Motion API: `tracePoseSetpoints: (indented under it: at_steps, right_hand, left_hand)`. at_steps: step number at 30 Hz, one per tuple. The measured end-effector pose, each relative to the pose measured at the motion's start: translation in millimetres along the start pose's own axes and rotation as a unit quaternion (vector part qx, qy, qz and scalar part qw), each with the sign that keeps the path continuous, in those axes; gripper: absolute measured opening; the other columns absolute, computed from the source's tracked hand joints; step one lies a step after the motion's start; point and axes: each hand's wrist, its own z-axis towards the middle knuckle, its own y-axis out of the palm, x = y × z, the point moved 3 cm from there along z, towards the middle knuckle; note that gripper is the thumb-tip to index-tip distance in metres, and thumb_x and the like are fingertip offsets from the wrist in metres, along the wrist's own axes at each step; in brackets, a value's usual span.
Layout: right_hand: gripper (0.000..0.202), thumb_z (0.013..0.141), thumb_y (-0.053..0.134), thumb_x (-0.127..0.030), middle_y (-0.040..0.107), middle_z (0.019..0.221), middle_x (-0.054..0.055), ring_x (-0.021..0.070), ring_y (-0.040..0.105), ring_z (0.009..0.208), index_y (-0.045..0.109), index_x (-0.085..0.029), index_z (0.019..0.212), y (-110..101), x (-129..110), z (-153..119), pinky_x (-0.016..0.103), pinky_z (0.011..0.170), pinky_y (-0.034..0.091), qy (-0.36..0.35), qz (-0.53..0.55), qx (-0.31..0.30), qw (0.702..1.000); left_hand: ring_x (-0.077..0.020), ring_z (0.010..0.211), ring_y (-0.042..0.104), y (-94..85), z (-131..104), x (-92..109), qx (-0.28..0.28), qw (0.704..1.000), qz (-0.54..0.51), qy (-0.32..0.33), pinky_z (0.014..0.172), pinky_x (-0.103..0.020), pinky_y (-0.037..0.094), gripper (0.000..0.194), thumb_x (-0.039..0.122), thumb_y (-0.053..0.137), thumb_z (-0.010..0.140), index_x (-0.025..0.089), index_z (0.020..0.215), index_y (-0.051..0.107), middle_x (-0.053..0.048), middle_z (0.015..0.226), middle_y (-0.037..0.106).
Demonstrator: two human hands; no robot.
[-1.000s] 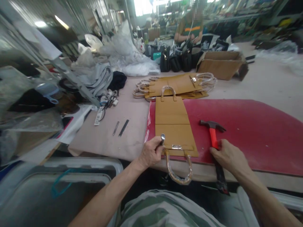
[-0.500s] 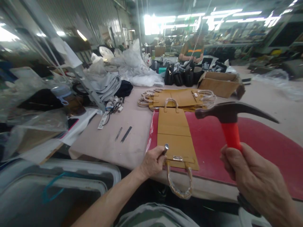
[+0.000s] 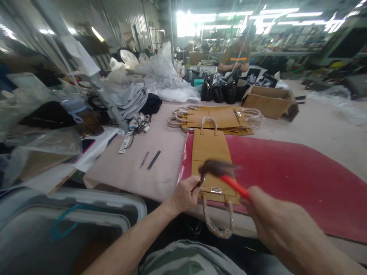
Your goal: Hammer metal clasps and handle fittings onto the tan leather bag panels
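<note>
My left hand is closed around a short metal punch, held upright over the edge of a tan leather bag panel. In my right hand is a claw hammer with a red handle. Its dark head, smeared by motion, is at the top of the punch; whether they touch I cannot tell. A silvery clasp sits on the panel just right of my left hand. The panel lies on a red mat, and its plastic-wrapped handle hangs over the table edge.
Behind the panel lies a stack of similar tan panels. Two thin tools rest on the table to the left. Farther back are a cardboard box, black bags and a seated person. A plastic bin stands at lower left.
My right hand has swung the hammer down and left, from raised at the right to the top of the punch. My left hand stays in place with the punch.
</note>
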Motion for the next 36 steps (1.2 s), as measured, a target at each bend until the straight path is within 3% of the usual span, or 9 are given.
tracePoseSetpoints:
  at_steps: [3,6,9,13,17,23,28,32,36]
  right_hand:
    - [0.029,0.100,0.042,-0.045,0.049,0.049,-0.003,0.0133,0.039,0.036,0.047,-0.025,0.079,5,8,-1,0.031,0.045,0.017,0.019,0.015,0.013,1.000]
    - [0.037,0.097,0.039,-0.054,0.045,0.047,-0.004,0.0143,0.040,0.039,0.044,-0.026,0.073,18,48,-11,0.029,0.045,0.023,0.154,0.071,-0.028,0.985]
    - [0.034,0.094,0.039,-0.045,0.053,0.054,0.001,0.0169,0.051,0.049,0.044,-0.025,0.067,46,96,-31,0.028,0.050,0.033,0.275,0.087,-0.101,0.952]
    - [0.022,0.093,0.041,-0.030,0.063,0.074,0.010,0.0224,0.060,0.065,0.055,-0.021,0.078,71,128,-52,0.031,0.057,0.037,0.358,-0.052,-0.082,0.929]
    - [0.023,0.095,0.044,-0.028,0.065,0.109,0.018,0.0285,0.061,0.095,0.062,-0.016,0.103,80,99,-48,0.038,0.077,0.045,0.297,-0.107,0.015,0.949]
    - [0.024,0.094,0.057,-0.038,0.066,0.096,0.012,0.0273,0.064,0.088,0.060,-0.017,0.106,116,25,-43,0.037,0.076,0.048,0.333,0.006,0.009,0.943]
    - [0.041,0.084,0.064,-0.030,0.062,0.108,0.013,0.0246,0.065,0.081,0.054,-0.016,0.122,130,6,-52,0.039,0.075,0.051,0.420,0.148,0.046,0.894]
    - [0.048,0.075,0.066,-0.030,0.062,0.114,0.013,0.0222,0.065,0.075,0.054,-0.017,0.120,131,2,-56,0.045,0.080,0.055,0.466,0.303,0.103,0.825]
    - [0.059,0.068,0.075,-0.041,0.063,0.113,0.010,0.0228,0.068,0.080,0.052,-0.021,0.119,140,-16,-61,0.041,0.074,0.059,0.517,0.486,0.160,0.686]
  left_hand:
    - [-0.0215,0.089,0.068,0.3,0,0,-0.008,1.000,0.006,-0.004,0.082,-0.032,0.055,0.021,0.009,0.051,0.087,0.019,0.102,0.062,-0.007,0.093,0.068]
    - [-0.0218,0.094,0.069,0.0,-2,0,-0.007,1.000,0.000,-0.005,0.086,-0.032,0.056,0.021,0.010,0.052,0.089,0.019,0.105,0.062,-0.009,0.099,0.070]
    - [-0.0213,0.094,0.070,-0.1,-3,-2,-0.006,1.000,0.003,0.002,0.086,-0.033,0.057,0.019,0.012,0.051,0.091,0.018,0.106,0.061,-0.009,0.099,0.070]
    - [-0.0216,0.099,0.070,-0.2,-6,-3,-0.011,1.000,0.014,0.008,0.088,-0.033,0.058,0.016,0.014,0.053,0.093,0.019,0.106,0.061,-0.010,0.103,0.070]
    - [-0.0210,0.104,0.071,-2.1,-8,-1,-0.002,1.000,0.016,0.016,0.090,-0.032,0.059,0.019,0.012,0.054,0.093,0.019,0.110,0.061,-0.010,0.108,0.071]
    - [-0.0215,0.113,0.070,-2.5,-16,3,-0.001,0.994,0.030,0.106,0.100,-0.035,0.059,0.027,0.006,0.057,0.090,0.019,0.113,0.064,-0.012,0.118,0.073]
    - [-0.0207,0.101,0.074,-14.5,-17,-3,0.089,0.988,-0.017,-0.123,0.092,-0.035,0.061,0.013,0.022,0.059,0.097,0.018,0.105,0.068,-0.010,0.107,0.076]
    - [-0.0214,0.106,0.073,-14.9,-2,18,0.088,0.980,-0.085,-0.159,0.096,-0.034,0.059,0.017,0.029,0.063,0.095,0.017,0.105,0.070,-0.010,0.112,0.076]
    - [-0.0223,0.105,0.073,9.1,19,36,0.057,0.968,-0.163,-0.180,0.096,-0.035,0.059,0.018,0.031,0.066,0.093,0.017,0.101,0.071,-0.010,0.111,0.076]
